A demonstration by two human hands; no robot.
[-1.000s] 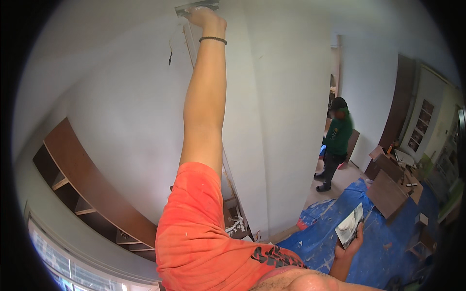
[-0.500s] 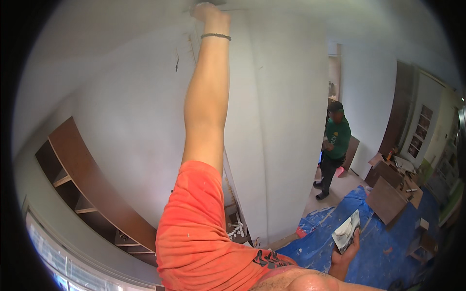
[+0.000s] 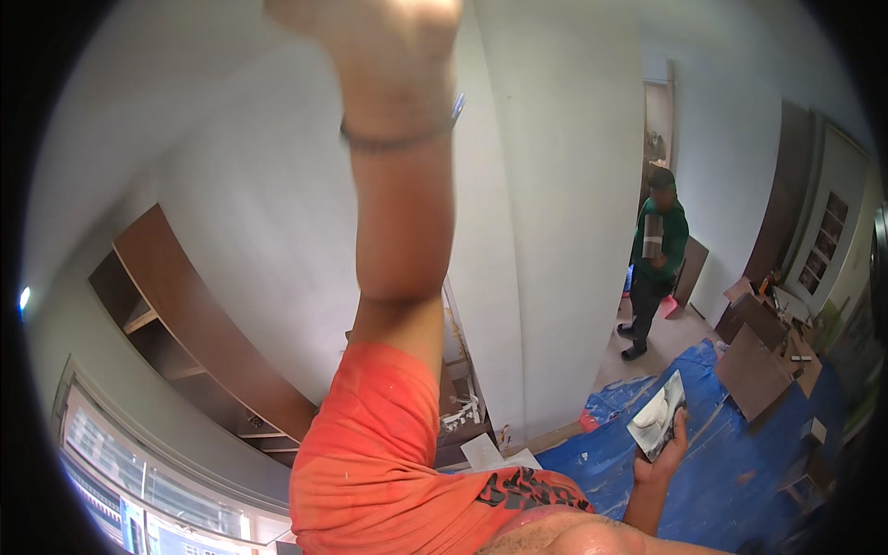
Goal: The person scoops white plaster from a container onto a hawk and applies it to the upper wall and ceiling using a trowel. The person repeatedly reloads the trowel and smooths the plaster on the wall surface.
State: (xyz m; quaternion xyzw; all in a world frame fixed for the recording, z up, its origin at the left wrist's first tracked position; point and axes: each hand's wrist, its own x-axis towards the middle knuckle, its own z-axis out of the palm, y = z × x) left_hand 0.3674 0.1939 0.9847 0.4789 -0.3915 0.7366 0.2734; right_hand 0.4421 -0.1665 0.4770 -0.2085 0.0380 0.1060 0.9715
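My left arm reaches straight up out of an orange sleeve with a dark band at the wrist. At its end my left hand (image 3: 398, 42) is blurred and partly cut off by the top edge. Its fingers look closed, and a small blue piece (image 3: 459, 105) shows beside the wrist; what the hand holds cannot be made out. Lower right, my right hand (image 3: 662, 451) grips a flat grey plate (image 3: 652, 441) from its right and lower side. White putty (image 3: 655, 416) lies heaped on that plate, which is tilted.
A pale wall panel (image 3: 573, 231) stands ahead. To the left are a brown shelf unit (image 3: 222, 328) and a window (image 3: 148, 495). A person in green (image 3: 659, 250) stands at the right, holding something grey. Blue sheeting (image 3: 592, 472) covers the floor near stacked brown boards (image 3: 751, 365).
My left hand has come away from the ceiling and looks larger and blurred. The plate stays in my right hand. The person in green has raised the grey thing to the chest.
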